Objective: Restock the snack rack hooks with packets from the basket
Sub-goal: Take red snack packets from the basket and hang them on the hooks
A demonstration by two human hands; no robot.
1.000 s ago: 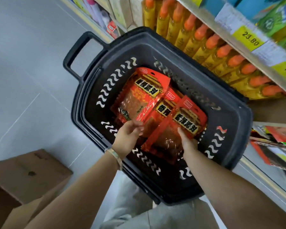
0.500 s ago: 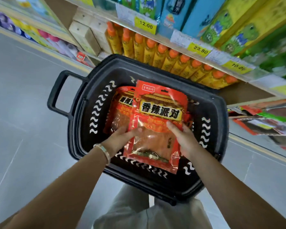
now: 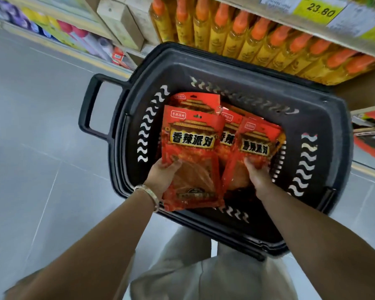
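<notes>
- Black plastic basket [image 3: 225, 68], slotted with wavy cut-outs, is sitting on the floor in front of a shelf, its loop handle [image 3: 91, 105] pointing left.
- Red snack packet, front [image 3: 193, 152]: a yellow banner is showing bold black characters "香辣派对" under a printed palace roof. The small white logo at its top left corner is too blurred to read. The lower half is clear film, showing reddish-brown sheets inside.
- Left hand [image 3: 162, 176] is gripping this front packet at its lower left edge, thumb lying over the film, and is holding it upright above the basket floor. A pale bracelet [image 3: 147, 193] is circling the wrist.
- Red snack packet, right [image 3: 256, 144]: same design and banner, tilting rightward. Right hand [image 3: 258, 176] is clutching its lower part.
- Further matching packets [image 3: 195, 100] are lying behind these two inside the basket, partly covered.
- Yellow bottles [image 3: 247, 40] with orange caps are standing in rows on the shelf just beyond the basket. Their embossed labels are unreadable.
- Yellow price tag [image 3: 320, 9] on the shelf edge above is reading "23.80".
- Grey tiled floor [image 3: 41, 148] is stretching to the left.
</notes>
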